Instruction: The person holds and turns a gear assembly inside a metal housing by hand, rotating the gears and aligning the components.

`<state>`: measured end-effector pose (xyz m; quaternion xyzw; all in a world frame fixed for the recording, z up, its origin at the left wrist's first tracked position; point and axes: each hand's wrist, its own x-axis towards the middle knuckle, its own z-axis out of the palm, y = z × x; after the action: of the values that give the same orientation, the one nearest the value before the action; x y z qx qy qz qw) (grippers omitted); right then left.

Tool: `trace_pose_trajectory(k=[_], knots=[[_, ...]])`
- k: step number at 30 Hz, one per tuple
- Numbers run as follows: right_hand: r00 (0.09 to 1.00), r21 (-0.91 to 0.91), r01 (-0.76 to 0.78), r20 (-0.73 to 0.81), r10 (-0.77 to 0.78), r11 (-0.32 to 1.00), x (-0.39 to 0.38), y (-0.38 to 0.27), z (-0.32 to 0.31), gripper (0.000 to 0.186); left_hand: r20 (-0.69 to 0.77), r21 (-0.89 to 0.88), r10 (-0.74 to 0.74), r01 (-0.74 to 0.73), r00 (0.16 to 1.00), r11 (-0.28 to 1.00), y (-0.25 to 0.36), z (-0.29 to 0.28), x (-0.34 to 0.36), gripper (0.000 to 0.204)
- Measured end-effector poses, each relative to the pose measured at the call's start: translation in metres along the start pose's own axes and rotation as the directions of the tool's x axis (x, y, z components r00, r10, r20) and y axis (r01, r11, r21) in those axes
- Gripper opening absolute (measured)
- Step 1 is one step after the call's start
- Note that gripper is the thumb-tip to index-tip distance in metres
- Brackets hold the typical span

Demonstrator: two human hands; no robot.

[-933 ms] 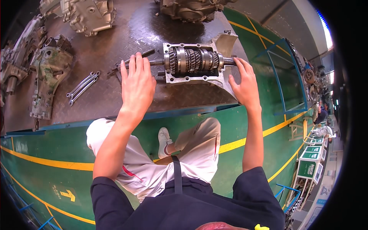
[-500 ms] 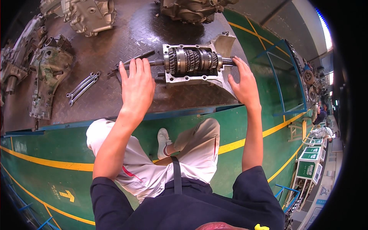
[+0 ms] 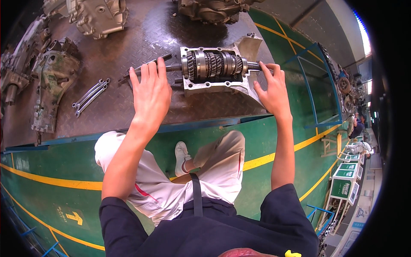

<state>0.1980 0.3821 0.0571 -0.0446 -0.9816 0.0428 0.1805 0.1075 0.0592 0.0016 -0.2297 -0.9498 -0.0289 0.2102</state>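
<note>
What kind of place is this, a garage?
Probably a mechanical workshop or training shop: a gear shaft assembly under both hands, metal gearbox casings on the steel workbench, wrenches, and a green floor with yellow lines.

A dark steel bench (image 3: 141, 107) with a raised tread pattern fills the upper view. Below it spreads a green floor (image 3: 51, 158) crossed by yellow lines (image 3: 47, 180). At right stand blue railings (image 3: 319, 96) and green-and-white signboards (image 3: 342, 188) in bright daylight.

A steel gear shaft (image 3: 214, 64), ringed with toothed gears, is laid horizontally in an open, pale-grey housing half (image 3: 222, 81) at upper centre of the frame, its bare ends projecting on both sides.
</note>
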Motion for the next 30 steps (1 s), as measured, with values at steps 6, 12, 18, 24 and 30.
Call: trace_pose_trajectory(k=[6, 12, 18, 24, 30], knots=[[0.986, -0.065, 0.108, -0.12, -0.115, 0.992, -0.001, 0.006, 0.002, 0.054, -0.018, -0.055, 0.004, -0.005, 1.0, 0.998, 0.001, -0.001, 0.0, 0.059], [1.0, 0.111, 0.014, -0.014, -0.012, 0.994, 0.001, 0.01, 0.004, 0.057, -0.021, -0.11, 0.017, -0.019, 1.0, 0.994, 0.002, 0.006, -0.006, 0.064], [0.998, -0.01, 0.056, -0.009, -0.056, 0.998, -0.001, 0.004, 0.003, 0.061, 0.026, -0.104, -0.017, 0.02, 1.0, 0.994, 0.004, 0.0, -0.002, 0.064], [0.984, -0.055, 0.123, -0.124, -0.129, 0.991, 0.0, 0.009, 0.006, 0.055, 0.032, -0.116, -0.035, 0.038, 0.999, 0.992, 0.004, 0.001, 0.001, 0.061], [0.999, 0.13, 0.041, -0.023, -0.039, 0.991, 0.002, 0.014, 0.006, 0.06, 0.021, -0.133, 0.003, 0.0, 1.0, 0.991, 0.002, 0.004, 0.001, 0.061]])
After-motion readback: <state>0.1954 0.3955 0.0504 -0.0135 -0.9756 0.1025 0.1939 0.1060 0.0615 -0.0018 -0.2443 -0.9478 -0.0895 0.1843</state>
